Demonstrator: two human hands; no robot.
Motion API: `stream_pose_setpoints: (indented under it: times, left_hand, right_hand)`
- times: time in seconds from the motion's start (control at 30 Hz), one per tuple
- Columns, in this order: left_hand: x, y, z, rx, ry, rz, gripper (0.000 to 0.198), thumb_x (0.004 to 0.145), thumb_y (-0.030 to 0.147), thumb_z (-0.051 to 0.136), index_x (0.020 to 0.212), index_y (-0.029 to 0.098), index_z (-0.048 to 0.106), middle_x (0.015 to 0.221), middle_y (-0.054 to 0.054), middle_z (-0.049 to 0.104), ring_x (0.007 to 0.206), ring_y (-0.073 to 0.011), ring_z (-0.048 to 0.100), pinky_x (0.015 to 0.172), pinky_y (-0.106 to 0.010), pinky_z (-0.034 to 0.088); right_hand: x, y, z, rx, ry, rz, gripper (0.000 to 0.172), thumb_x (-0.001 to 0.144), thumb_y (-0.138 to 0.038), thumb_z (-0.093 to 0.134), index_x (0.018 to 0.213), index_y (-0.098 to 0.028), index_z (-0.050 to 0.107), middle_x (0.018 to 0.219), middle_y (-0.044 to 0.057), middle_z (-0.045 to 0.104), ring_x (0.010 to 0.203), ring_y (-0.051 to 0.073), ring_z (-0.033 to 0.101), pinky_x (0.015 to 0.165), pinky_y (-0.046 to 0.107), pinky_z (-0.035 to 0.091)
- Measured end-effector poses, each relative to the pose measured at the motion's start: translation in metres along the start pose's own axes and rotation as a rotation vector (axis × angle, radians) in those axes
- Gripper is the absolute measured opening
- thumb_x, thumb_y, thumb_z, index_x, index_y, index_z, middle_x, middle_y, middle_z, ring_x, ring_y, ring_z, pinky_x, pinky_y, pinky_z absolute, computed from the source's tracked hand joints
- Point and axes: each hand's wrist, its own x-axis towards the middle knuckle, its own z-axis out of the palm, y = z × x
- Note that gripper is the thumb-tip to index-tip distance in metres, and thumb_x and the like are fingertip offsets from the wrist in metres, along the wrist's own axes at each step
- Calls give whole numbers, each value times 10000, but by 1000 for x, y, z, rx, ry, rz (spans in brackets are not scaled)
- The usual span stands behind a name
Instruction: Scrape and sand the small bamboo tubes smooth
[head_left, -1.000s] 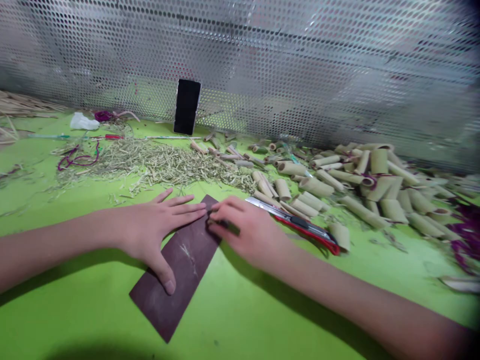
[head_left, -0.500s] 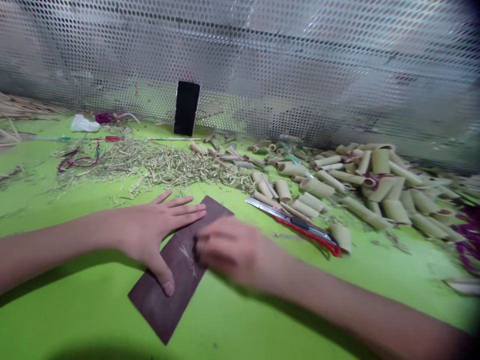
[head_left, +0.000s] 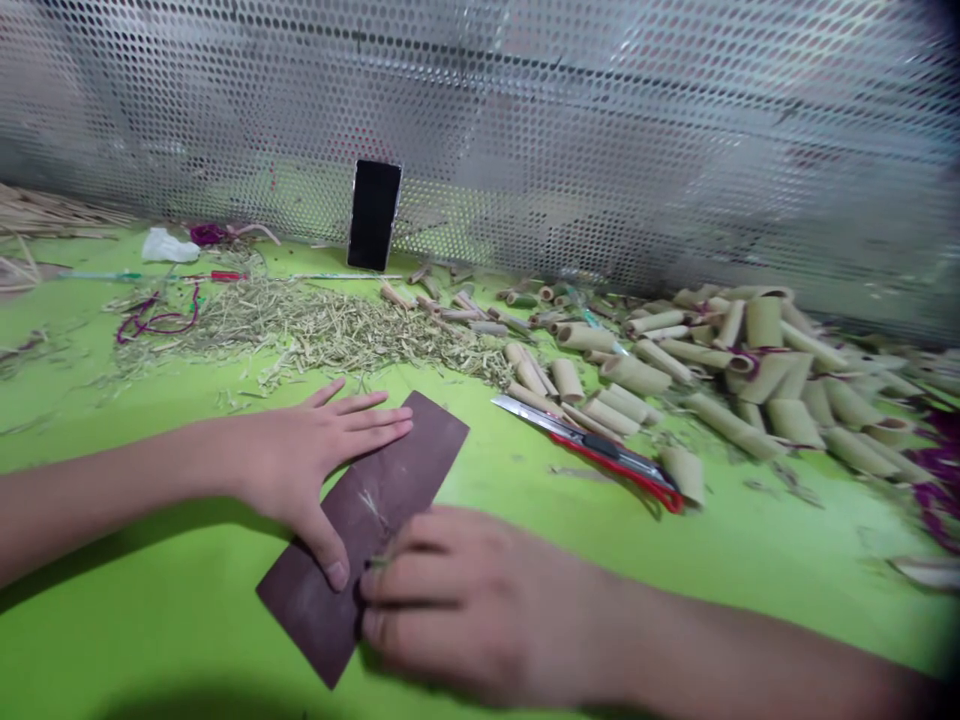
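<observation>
A dark brown rectangular sheet [head_left: 424, 445], which looks like sandpaper, lies slantwise with pale scratch marks near its middle. My left hand [head_left: 289, 465] lies spread on its left side, fingertips and thumb pressing it down. Low over the sheet's right edge is my right hand [head_left: 465, 600], fingers closed in a pinch and slightly blurred. A small greenish piece [head_left: 379, 562] shows at its fingertips; most of it is hidden, so its kind is unclear. To the right lies a red utility knife [head_left: 600, 452], its blade extended.
Cut bamboo tubes [head_left: 727, 425] are heaped at the right. Dry plant shavings [head_left: 337, 330] spread across the back. A phone [head_left: 374, 215] leans on the perforated metal panel [head_left: 525, 130]. Purple string [head_left: 161, 320] and a crumpled white thing [head_left: 169, 245] lie back left.
My right hand has slid down and toward me along the sheet, uncovering its upper right part. The left hand and the sheet stay put.
</observation>
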Motion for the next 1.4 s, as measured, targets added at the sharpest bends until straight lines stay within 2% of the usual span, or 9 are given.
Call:
stream_pose_setpoints:
  times: [0.13,0.27,0.4,0.57,0.7,0.83,1.0,1.1,1.4]
  left_hand:
    - [1,1,-1,2,-9,-15,1385,607,848,739,1641,269,23,1700,-60,1,1575,-369,6,1256,-576,-113]
    - [1,1,-1,2,-15,-16,1377,608,851,734,1639,273,27,1699,-48,-6,1576,-367,14,1251,-589,-113]
    - [1,-1,0,12,-5,-5,1365,619,850,726,1640,276,24,1699,-46,-10,1577,-364,7,1247,-594,-118]
    - [1,-2,1,21,12,16,1298,675,779,741,1644,273,41,1699,-60,22,1578,-353,47,1262,-570,-87]
    - [0,-3,3,26,8,3,1354,634,815,745,1641,279,15,1699,-56,3,1576,-368,31,1252,-594,-98]
    - [0,-4,3,25,22,22,1300,670,786,741,1643,278,45,1701,-51,28,1577,-360,41,1264,-575,-77]
    - [0,-2,2,33,-5,-20,1367,626,845,720,1643,268,11,1696,-67,-9,1575,-369,29,1255,-589,-86]
    - [0,-1,1,29,3,-15,1351,636,831,722,1644,269,20,1698,-71,16,1575,-362,52,1264,-568,-73]
    - [1,0,0,-5,12,-2,1297,663,754,760,1646,257,75,1699,-78,55,1573,-374,42,1257,-600,-71]
  right_hand:
    - [0,3,0,-171,252,367,140,1007,-200,577,938,-178,697,944,80,743,884,201,680,816,367,556]
    - [0,5,1,-40,51,29,133,1010,-187,570,1013,-177,703,1025,60,760,895,163,678,857,318,549]
    - [0,11,2,-195,279,332,137,1011,-221,585,965,-170,703,959,83,759,885,199,694,838,377,561]
    - [0,7,3,-60,115,13,126,1003,-221,594,1011,-168,708,1021,63,768,889,171,690,833,321,559]
    - [0,8,3,-185,258,301,113,992,-203,611,963,-142,702,951,102,765,881,199,700,831,372,567]
    - [0,6,6,-63,85,-50,138,1000,-168,574,1036,-156,707,1075,76,763,981,170,692,893,316,551]
    - [0,4,6,-148,230,335,99,990,-225,612,983,-176,698,961,85,757,918,203,701,868,376,556]
    - [0,1,5,-91,45,87,130,1004,-288,601,990,-206,701,968,59,755,857,172,686,810,324,550]
    - [1,-4,5,-57,73,68,138,1014,-228,570,1023,-172,696,1020,55,774,904,166,687,867,311,546]
